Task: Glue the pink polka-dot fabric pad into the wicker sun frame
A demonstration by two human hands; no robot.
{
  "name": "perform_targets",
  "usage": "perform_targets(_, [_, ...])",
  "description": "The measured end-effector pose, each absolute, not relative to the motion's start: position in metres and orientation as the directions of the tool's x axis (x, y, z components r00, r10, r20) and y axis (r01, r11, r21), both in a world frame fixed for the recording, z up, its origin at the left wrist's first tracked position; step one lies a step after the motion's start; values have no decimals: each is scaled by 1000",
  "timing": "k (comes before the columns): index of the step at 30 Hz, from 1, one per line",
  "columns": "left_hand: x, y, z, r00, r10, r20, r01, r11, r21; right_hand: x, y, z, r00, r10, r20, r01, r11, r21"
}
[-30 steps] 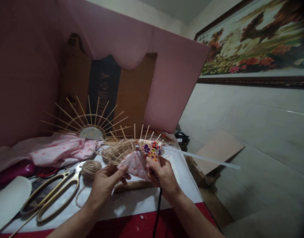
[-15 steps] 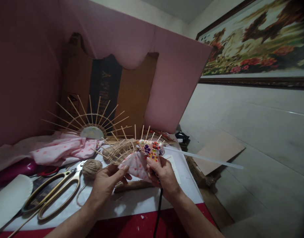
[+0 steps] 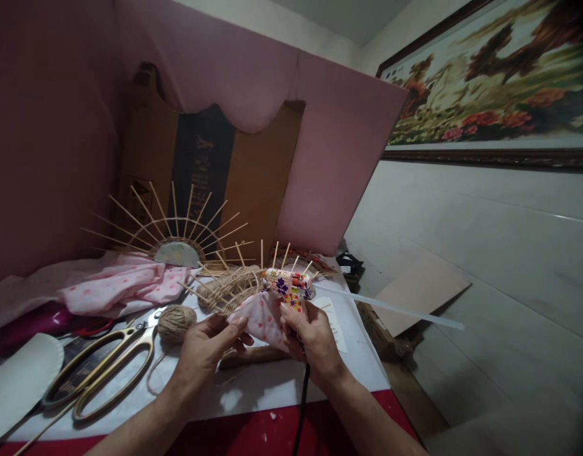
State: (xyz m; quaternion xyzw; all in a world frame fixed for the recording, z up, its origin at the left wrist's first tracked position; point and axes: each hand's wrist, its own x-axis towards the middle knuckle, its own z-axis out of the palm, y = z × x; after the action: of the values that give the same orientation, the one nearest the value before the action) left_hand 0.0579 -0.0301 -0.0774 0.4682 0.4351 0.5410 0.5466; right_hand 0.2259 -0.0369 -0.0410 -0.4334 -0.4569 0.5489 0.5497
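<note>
We see right hand (image 3: 314,342) closed around flowered glue gun (image 3: 289,285), nozzle at woven stick piece (image 3: 230,288). Left hand (image 3: 203,347) pinching pink cloth (image 3: 260,318) edge. Cloth between both hands, above desk (image 3: 267,387); scissors (image 3: 130,341) further left

A pink board (image 3: 253,82) stands behind the table (image 3: 272,386), brown cardboard (image 3: 253,171) before it. A framed painting (image 3: 491,82) hangs on the pale wall (image 3: 486,209); light is dim.
</note>
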Motion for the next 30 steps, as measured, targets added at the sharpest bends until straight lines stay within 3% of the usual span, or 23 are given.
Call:
perform_targets(17, [59,-31,-77,41,999,2,-248,8,969,223,-45,-35,6,1000,-13,-255,-11,-967])
perform_targets(23, [58,-29,-82,42,999,31,-238,-20,971,224,-45,-33,60,998,-9,-180,2,-984])
perform_targets(30, [56,-29,-85,53,997,48,-206,-36,978,227,-43,-33,2,999,-38,-239,-36,-970])
